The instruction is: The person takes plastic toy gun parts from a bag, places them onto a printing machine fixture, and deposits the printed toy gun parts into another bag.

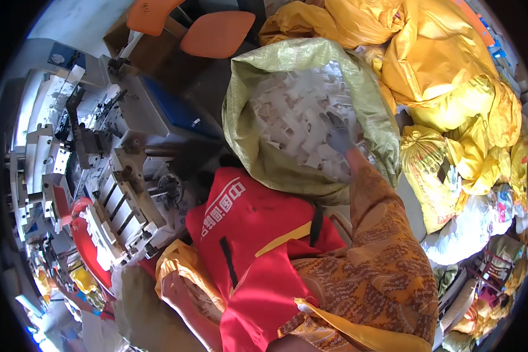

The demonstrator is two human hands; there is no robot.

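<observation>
My right hand (338, 136), in a grey glove, reaches into a large green woven sack (240, 138). Its fingers are stretched out over white plastic pieces (293, 117) that fill the sack, and nothing shows clasped in them. At the lower left, my bare left forearm (188, 311) lies along an orange-yellow bag (179, 258), which holds some pale contents. The fingers of my left hand cannot be made out there. A red apron (258, 205) covers my lap, and my right sleeve (381, 234) is brown-orange patterned cloth.
On the left stands a metal machine (120, 205) with a slotted bed and a red curved part (88, 246). Full yellow bags (434, 53) crowd the back right, with a clear plastic bag (463, 232) below them. An orange chair seat (217, 35) is behind the sack.
</observation>
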